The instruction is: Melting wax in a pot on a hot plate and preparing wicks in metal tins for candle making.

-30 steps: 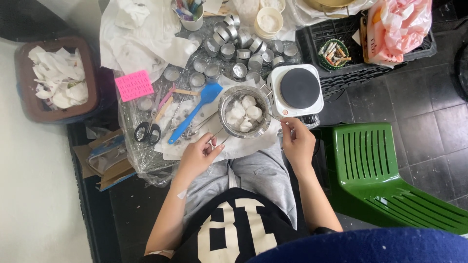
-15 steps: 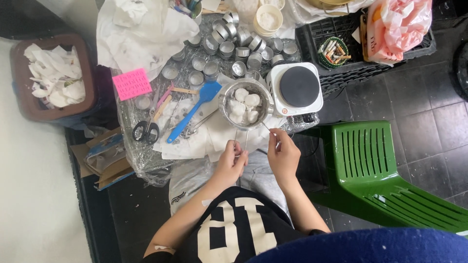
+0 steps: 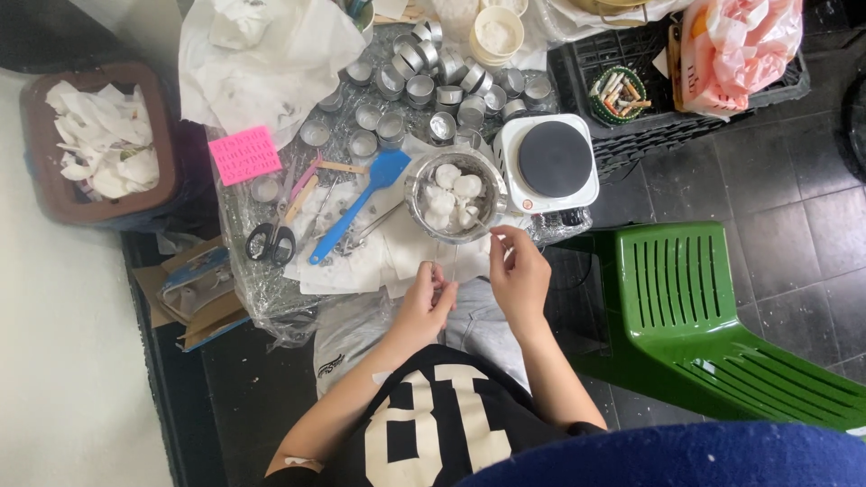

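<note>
cluttered table (image 3: 271, 298): metal bowl (image 3: 453, 193) just beyond both hands (image 3: 431, 298).

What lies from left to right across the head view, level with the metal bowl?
Brown bin of paper scraps → scissors → blue spatula → metal bowl → white hotplate → green chair.

- The left hand (image 3: 426, 302) and right hand (image 3: 520, 275) are bare: no gloves, rings or watch show on either.
- Both forearms behind the hands are uncovered up to the elbow.
- Below the hands, a black top (image 3: 442, 424) with large cream block figures printed across it.
- Just under the hands, light grey trousers (image 3: 361, 329) cover the lap, with a small dark mark on the cloth to the left of the left hand.
</note>
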